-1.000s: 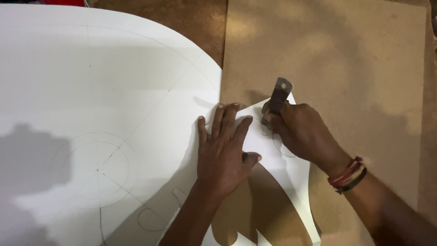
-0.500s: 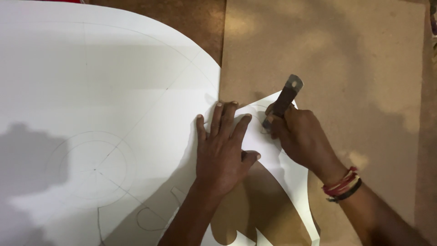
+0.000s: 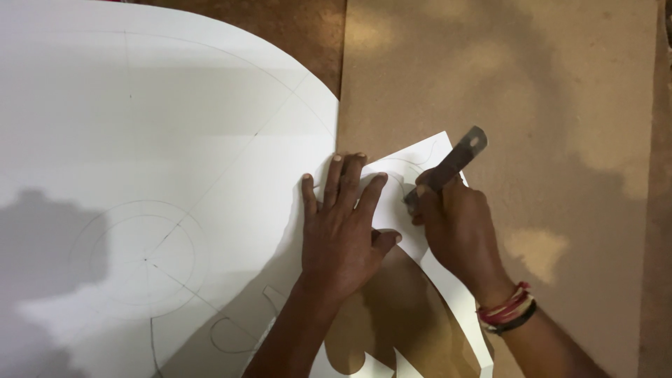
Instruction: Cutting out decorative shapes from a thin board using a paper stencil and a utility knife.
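My left hand [image 3: 344, 227] lies flat, fingers spread, pressing down a large white sheet [image 3: 161, 140] marked with pencilled circles and lines. My right hand [image 3: 455, 231] grips a slim metal knife [image 3: 451, 164], its handle pointing up and to the right, its tip down on the white sheet just right of my left fingers. A curved strip [image 3: 448, 290] of the sheet runs under my right hand toward the lower edge, with a cut-out gap between it and the main sheet. Thread bands [image 3: 505, 310] circle my right wrist.
A light brown board [image 3: 532, 91] lies under the sheet and fills the right side. Darker brown wood [image 3: 294, 28] shows at the top between board and sheet. My shadow falls on the sheet's lower left.
The knife handle has swung to lean further right and my right hand has shifted a little down along the cut. My left hand stays pressed flat in the same spot.
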